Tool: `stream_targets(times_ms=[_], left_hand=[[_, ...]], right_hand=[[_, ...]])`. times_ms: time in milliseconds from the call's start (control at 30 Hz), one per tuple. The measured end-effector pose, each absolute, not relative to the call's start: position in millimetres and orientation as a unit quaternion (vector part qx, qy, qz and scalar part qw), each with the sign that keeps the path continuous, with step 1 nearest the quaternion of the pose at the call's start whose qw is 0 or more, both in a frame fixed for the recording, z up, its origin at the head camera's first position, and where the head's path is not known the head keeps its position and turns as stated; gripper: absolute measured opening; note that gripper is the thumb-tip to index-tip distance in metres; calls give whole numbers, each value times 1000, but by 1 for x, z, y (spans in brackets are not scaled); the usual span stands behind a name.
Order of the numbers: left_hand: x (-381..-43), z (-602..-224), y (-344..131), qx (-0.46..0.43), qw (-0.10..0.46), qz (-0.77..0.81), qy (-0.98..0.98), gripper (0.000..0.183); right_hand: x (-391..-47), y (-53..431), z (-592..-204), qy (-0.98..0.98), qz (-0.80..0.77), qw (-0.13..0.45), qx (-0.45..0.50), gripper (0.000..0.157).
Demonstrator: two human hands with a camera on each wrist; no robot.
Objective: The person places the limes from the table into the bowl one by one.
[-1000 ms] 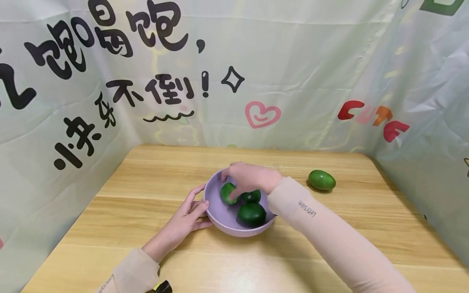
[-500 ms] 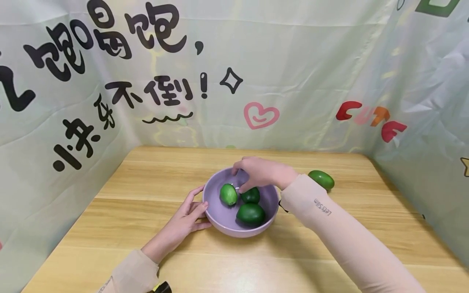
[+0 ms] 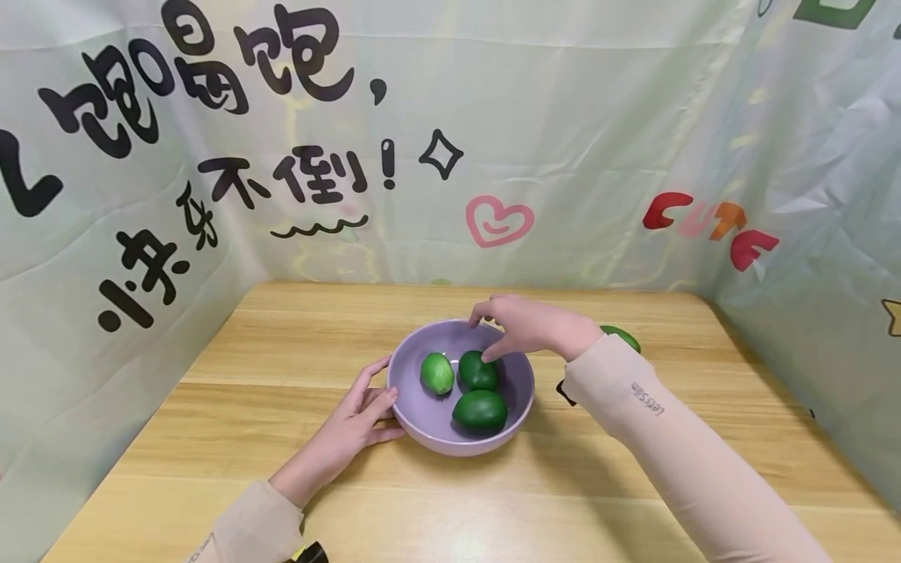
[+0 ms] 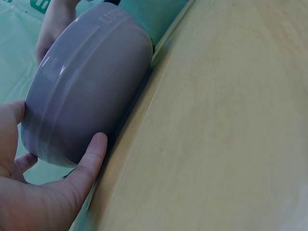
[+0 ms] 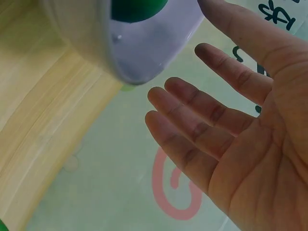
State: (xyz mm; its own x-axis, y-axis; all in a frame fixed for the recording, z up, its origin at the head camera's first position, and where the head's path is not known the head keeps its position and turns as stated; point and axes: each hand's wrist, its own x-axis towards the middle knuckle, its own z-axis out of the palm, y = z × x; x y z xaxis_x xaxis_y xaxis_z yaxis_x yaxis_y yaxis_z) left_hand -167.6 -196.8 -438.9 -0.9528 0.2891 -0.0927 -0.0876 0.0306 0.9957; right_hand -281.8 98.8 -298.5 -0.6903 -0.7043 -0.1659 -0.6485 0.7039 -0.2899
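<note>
A round lilac bowl (image 3: 450, 447) stands on the wooden table, holding a bright green lime (image 3: 437, 374) and two dark green avocados, one behind (image 3: 478, 371) and one in front (image 3: 480, 410). My left hand (image 3: 359, 418) holds the bowl's left side, thumb at the rim; in the left wrist view the fingers lie against the outer wall (image 4: 96, 82) and near its base. Over the bowl's far right rim hovers my right hand (image 3: 531, 324), with its thumb overlapping the back avocado. The right wrist view shows the palm (image 5: 255, 159) with nothing in it and the fingers loosely extended.
Farther right on the table (image 3: 704, 438) lies another green oval fruit (image 3: 621, 337), partly hidden by the right sleeve (image 3: 655, 414). Printed cloth (image 3: 577, 141) walls the back and sides of the table. A black and yellow object (image 3: 310, 552) shows beside the left sleeve.
My right hand has let go of the lime in the bowl and drawn up and right toward the rim, uncovering the lime and back avocado. The left hand stays at the bowl.
</note>
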Motion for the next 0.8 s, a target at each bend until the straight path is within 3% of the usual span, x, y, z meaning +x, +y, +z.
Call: stream_targets(times_ms=[800], left_hand=[[-166,-438,-196,71,135,695,703,64]], right_hand=[[-293,157,-311,930,-147,101,-322,57]])
